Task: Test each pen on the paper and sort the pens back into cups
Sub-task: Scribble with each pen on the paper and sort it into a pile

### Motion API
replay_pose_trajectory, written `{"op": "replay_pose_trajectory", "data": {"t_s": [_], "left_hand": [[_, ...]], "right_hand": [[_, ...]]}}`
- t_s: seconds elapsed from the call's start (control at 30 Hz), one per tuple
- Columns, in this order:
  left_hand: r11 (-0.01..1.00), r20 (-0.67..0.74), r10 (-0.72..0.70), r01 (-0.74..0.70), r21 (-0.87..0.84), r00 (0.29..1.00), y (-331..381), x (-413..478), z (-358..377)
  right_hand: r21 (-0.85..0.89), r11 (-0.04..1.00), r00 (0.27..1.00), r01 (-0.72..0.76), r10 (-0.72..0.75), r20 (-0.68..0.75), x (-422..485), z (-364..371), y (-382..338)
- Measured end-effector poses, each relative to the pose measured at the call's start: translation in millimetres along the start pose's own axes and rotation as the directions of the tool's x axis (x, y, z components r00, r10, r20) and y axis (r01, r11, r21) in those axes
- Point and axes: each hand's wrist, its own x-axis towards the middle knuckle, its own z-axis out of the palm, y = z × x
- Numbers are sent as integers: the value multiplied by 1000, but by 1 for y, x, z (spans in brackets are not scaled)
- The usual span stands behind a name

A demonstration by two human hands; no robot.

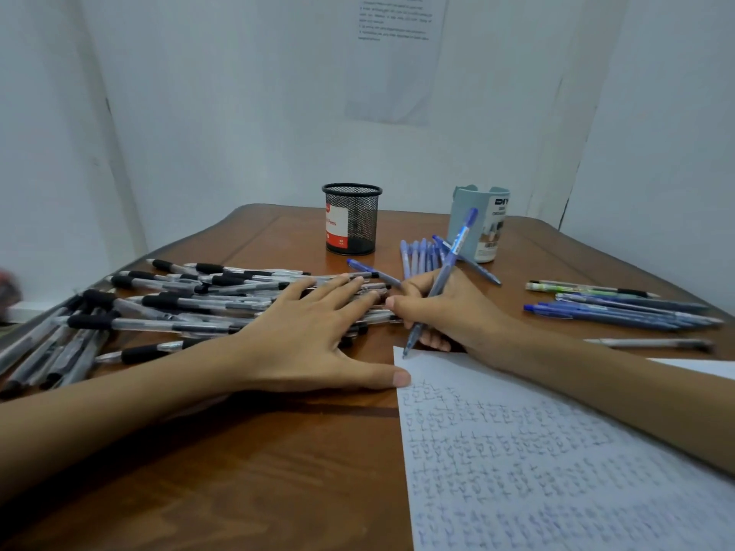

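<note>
While left hand (314,336) is laid flat, fingers apart, on black pens (179,304), blue pen (439,282) is clamped in right grip (445,312), tip at paper (557,471) corner, cups at 12 o'clock.

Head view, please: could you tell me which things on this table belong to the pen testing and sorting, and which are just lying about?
Part of the job:
- blue pen in the right hand
- paper covered in test marks
- black pens under the left hand
- blue pens on the right
- mesh cup
- pale cup

Lying about:
- printed sheet on the wall
- red object at the left edge, too blurred to identify
</note>
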Motion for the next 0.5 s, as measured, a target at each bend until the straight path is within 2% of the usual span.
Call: {"op": "replay_pose_trajectory", "data": {"t_s": [0.5], "left_hand": [[1000,21,-4,5,-29,1000,3,-1,-2]], "right_hand": [[31,999,1000,15,-15,18,1,0,3]]}}
